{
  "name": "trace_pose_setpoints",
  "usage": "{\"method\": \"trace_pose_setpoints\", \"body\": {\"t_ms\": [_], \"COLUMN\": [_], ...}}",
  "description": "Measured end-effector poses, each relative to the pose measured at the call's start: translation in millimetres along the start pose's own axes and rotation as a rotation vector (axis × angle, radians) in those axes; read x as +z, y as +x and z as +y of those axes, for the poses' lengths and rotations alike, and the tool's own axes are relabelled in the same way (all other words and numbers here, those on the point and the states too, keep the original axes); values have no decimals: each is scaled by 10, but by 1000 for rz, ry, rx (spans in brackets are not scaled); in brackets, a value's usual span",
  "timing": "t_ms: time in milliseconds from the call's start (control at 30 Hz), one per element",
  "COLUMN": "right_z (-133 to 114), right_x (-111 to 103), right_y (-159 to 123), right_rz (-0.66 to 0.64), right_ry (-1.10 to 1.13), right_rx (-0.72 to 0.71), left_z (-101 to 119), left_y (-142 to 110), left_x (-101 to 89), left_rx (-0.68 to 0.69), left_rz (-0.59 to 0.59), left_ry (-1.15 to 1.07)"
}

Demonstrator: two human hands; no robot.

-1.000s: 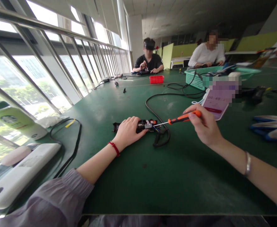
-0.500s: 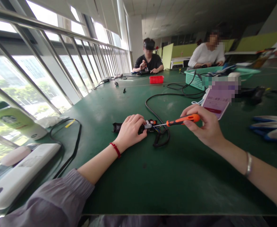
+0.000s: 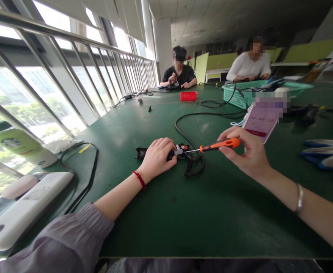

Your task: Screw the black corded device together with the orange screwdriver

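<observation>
My left hand (image 3: 158, 156) is closed over a black, tube-shaped electrical device (image 3: 142, 152) lying on the green table (image 3: 194, 216). At its right end the casing is open, with a grey metal-looking part (image 3: 179, 151) and thin coloured wires (image 3: 189, 155) showing. Between the fingers of my right hand (image 3: 247, 149) is an orange and black screwdriver (image 3: 220, 145), held nearly level. Its shaft points left, and the tip meets the device beside the grey part. A black cable (image 3: 196, 175) curls from the device's right end. The palm hides the device's middle.
A phone (image 3: 260, 120) stands beyond my right hand, and gloves (image 3: 329, 153) lie at right. Farther off are a red tray (image 3: 188, 96), a green basket (image 3: 234, 94) and two seated people. A bottle (image 3: 20, 144) and a white power bank (image 3: 27, 210) are at left.
My left hand has shifted slightly right along the device, fingers now nearer the grey part. The screwdriver has moved slightly left and levelled out, its tip staying at the device.
</observation>
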State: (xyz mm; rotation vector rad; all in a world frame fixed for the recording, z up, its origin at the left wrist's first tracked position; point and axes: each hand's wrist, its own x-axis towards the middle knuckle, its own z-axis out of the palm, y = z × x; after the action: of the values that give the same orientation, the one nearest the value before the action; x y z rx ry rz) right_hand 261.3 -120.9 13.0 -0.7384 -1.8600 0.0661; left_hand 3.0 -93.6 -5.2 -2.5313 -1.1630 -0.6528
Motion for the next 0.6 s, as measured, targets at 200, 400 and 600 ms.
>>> {"method": "trace_pose_setpoints", "body": {"t_ms": [200,400,600], "right_z": [2,-5,5], "right_x": [-4,-9,10], "right_y": [1,3,-7], "right_rz": [-7,-6,13], "right_ry": [-13,-33,-15], "right_rx": [-46,-47,-32], "left_z": [2,7,-1], "left_y": [2,4,2], "left_x": [-8,-11,-10], "left_rx": [5,-7,-6], "left_rz": [1,-12,-18], "left_ry": [-5,-9,-10]}}
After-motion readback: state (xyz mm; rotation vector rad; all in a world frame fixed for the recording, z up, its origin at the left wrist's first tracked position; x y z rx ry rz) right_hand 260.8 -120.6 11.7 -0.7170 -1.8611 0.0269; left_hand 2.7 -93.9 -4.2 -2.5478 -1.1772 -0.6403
